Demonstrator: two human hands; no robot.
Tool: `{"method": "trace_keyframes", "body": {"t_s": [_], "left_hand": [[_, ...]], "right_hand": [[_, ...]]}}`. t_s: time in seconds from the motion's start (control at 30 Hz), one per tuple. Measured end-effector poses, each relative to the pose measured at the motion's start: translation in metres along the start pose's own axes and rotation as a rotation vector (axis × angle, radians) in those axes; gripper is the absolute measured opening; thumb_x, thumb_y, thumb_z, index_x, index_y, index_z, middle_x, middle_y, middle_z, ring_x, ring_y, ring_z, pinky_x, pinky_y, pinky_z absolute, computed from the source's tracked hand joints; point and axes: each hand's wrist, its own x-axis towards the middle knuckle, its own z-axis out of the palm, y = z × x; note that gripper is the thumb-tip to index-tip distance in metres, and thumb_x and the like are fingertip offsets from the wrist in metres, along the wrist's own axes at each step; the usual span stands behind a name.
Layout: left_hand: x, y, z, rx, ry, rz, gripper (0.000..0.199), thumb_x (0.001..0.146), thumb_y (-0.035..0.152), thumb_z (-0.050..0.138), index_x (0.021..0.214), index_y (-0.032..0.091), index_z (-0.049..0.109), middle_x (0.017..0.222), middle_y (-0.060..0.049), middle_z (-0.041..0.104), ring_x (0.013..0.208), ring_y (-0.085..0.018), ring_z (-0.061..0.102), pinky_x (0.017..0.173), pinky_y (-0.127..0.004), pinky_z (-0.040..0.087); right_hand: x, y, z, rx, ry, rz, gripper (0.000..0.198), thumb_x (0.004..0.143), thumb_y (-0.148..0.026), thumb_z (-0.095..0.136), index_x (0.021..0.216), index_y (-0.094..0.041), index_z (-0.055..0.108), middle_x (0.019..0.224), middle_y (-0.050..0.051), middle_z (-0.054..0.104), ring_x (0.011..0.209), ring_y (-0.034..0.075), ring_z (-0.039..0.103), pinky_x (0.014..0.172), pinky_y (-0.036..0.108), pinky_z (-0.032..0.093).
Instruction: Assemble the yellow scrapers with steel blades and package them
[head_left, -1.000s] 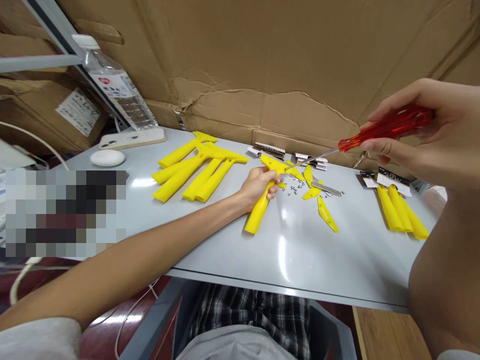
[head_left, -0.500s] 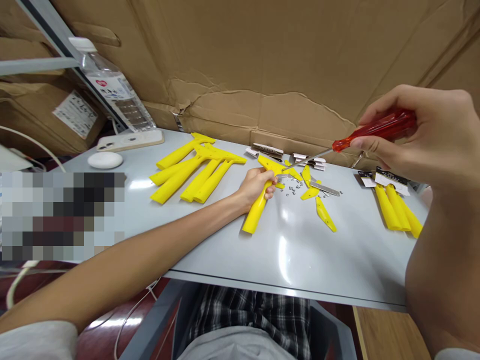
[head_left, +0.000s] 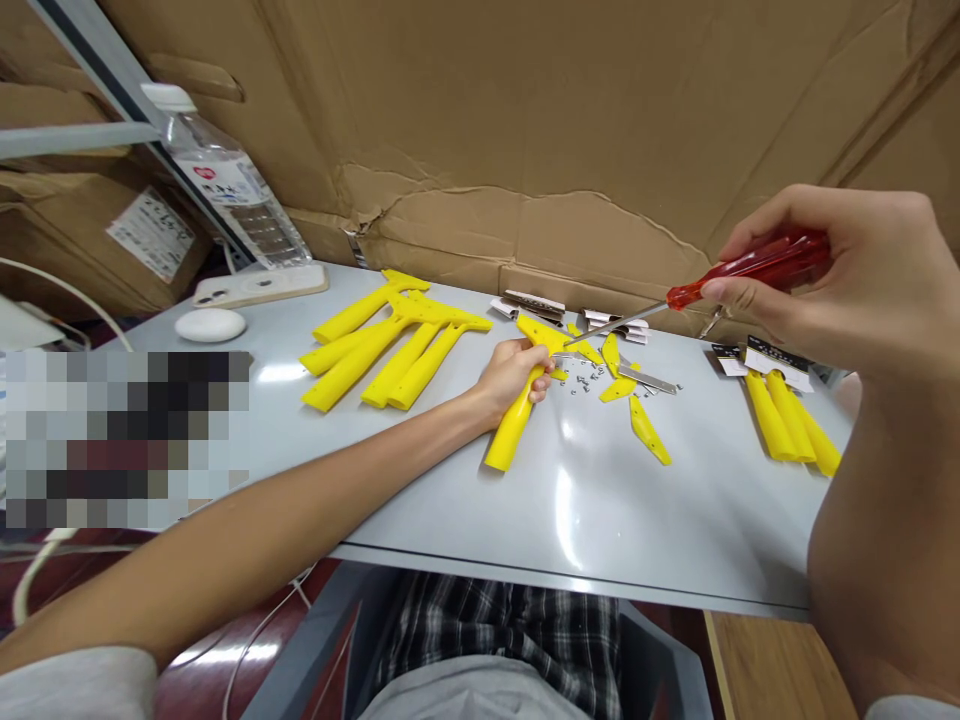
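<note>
My left hand is closed around the neck of a yellow T-shaped scraper, whose handle slants toward me on the table. My right hand grips the red handle of a screwdriver. Its metal shaft slopes down to the left, the tip at the scraper's head; whether it sits in a screw is too small to tell. Right of the head lie small screws, a flat metal blade and loose yellow plates. Several more yellow scrapers lie together to the left.
Yellow handles with black-and-white card lie at the right. More folded cards are at the back, against cardboard. A phone, a white mouse and a leaning plastic bottle stand at the left. A blurred-out patch covers the left edge.
Almost nothing differs. The view has shifted slightly; both hands keep their hold, and the screwdriver tip stays at the scraper's head.
</note>
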Motion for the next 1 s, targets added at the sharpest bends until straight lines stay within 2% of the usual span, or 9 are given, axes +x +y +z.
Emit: {"method": "trace_keyframes", "body": {"t_s": [0.1, 0.17, 0.27, 0.37, 0.43, 0.5, 0.63, 0.8, 1.0], "left_hand": [[0.001, 0.001, 0.001, -0.033, 0.028, 0.015, 0.014, 0.061, 0.012, 0.065, 0.069, 0.016, 0.054, 0.068, -0.002, 0.058, 0.043, -0.005, 0.043, 0.034, -0.019, 0.029], [0.001, 0.003, 0.002, -0.058, 0.055, 0.016, 0.014, 0.061, 0.012, 0.065, 0.068, 0.016, 0.053, 0.066, -0.001, 0.058, 0.043, -0.005, 0.043, 0.034, -0.019, 0.029], [0.000, 0.011, 0.004, -0.106, 0.053, 0.025, 0.014, 0.060, 0.011, 0.063, 0.067, 0.016, 0.052, 0.065, -0.001, 0.057, 0.043, -0.005, 0.042, 0.035, -0.019, 0.029], [-0.003, 0.020, 0.006, -0.141, 0.018, 0.051, 0.013, 0.061, 0.012, 0.064, 0.067, 0.016, 0.053, 0.064, 0.000, 0.055, 0.042, -0.004, 0.042, 0.035, -0.018, 0.029], [-0.006, 0.024, 0.007, -0.146, -0.012, 0.067, 0.013, 0.061, 0.013, 0.064, 0.068, 0.016, 0.053, 0.064, 0.001, 0.055, 0.042, -0.005, 0.042, 0.035, -0.019, 0.029], [-0.009, 0.025, 0.008, -0.137, -0.061, 0.067, 0.014, 0.061, 0.014, 0.065, 0.068, 0.016, 0.053, 0.064, 0.001, 0.055, 0.042, -0.005, 0.043, 0.036, -0.019, 0.029], [-0.011, 0.022, 0.008, -0.115, -0.152, 0.042, 0.014, 0.061, 0.016, 0.065, 0.068, 0.017, 0.053, 0.064, 0.000, 0.056, 0.041, -0.006, 0.043, 0.035, -0.020, 0.028], [-0.015, 0.022, 0.008, -0.102, -0.241, 0.020, 0.015, 0.061, 0.017, 0.065, 0.070, 0.016, 0.053, 0.063, 0.001, 0.056, 0.039, -0.005, 0.040, 0.035, -0.020, 0.026], [-0.021, 0.025, 0.010, -0.078, -0.362, -0.055, 0.011, 0.062, 0.019, 0.065, 0.066, 0.015, 0.055, 0.058, 0.001, 0.053, 0.037, -0.005, 0.038, 0.033, -0.019, 0.026]], "right_hand": [[-0.004, 0.006, -0.007, -0.055, -0.017, 0.018, 0.030, 0.081, -0.045, 0.083, 0.096, -0.020, 0.074, 0.084, 0.003, 0.073, 0.073, 0.012, 0.069, 0.059, 0.024, 0.051], [-0.008, 0.017, -0.011, -0.041, -0.113, 0.053, 0.034, 0.078, -0.045, 0.086, 0.100, -0.021, 0.075, 0.086, 0.003, 0.074, 0.074, 0.013, 0.071, 0.064, 0.024, 0.054], [-0.017, 0.046, -0.003, -0.091, -0.495, 0.170, 0.039, 0.081, -0.038, 0.081, 0.116, -0.022, 0.073, 0.092, 0.005, 0.076, 0.068, 0.014, 0.069, 0.058, 0.026, 0.054], [-0.033, 0.082, 0.025, -0.079, -0.685, 0.222, 0.033, 0.081, -0.035, 0.075, 0.110, -0.020, 0.075, 0.092, 0.006, 0.076, 0.065, 0.015, 0.067, 0.054, 0.026, 0.051], [-0.046, 0.109, 0.050, 0.019, -0.649, 0.252, 0.035, 0.084, -0.036, 0.069, 0.114, -0.019, 0.072, 0.098, 0.007, 0.076, 0.073, 0.016, 0.069, 0.062, 0.027, 0.054], [-0.057, 0.136, 0.075, 0.103, -0.531, 0.289, 0.031, 0.083, -0.034, 0.065, 0.108, -0.018, 0.071, 0.105, 0.008, 0.075, 0.085, 0.017, 0.071, 0.075, 0.029, 0.058], [-0.073, 0.175, 0.107, -0.063, -0.305, 0.246, 0.025, 0.079, -0.031, 0.064, 0.097, -0.016, 0.071, 0.101, 0.010, 0.072, 0.086, 0.019, 0.066, 0.079, 0.032, 0.054], [-0.081, 0.189, 0.117, -0.150, -0.211, 0.249, 0.025, 0.084, -0.031, 0.062, 0.102, -0.017, 0.074, 0.105, 0.011, 0.069, 0.090, 0.020, 0.064, 0.086, 0.035, 0.052], [-0.084, 0.192, 0.118, -0.149, -0.231, 0.270, 0.028, 0.090, -0.035, 0.062, 0.109, -0.020, 0.076, 0.113, 0.011, 0.070, 0.099, 0.022, 0.066, 0.092, 0.036, 0.052]]}}
